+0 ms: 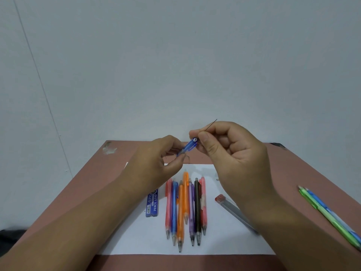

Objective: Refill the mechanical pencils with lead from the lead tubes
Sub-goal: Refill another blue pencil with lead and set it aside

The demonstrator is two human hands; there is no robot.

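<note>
Centre frame: left hand [156, 163] grips blue pencil [187, 148]; right hand [224, 151] pinches a lead [212, 125] at its open end. Next: careful threading, likely.

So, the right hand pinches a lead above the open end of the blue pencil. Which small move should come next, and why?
Probably lower the lead into the open top of the blue pencil. The left hand holds the pencil tilted with its open end up, and the right hand pinches the lead just above that end, with most of it still sticking out above the fingers.
</note>
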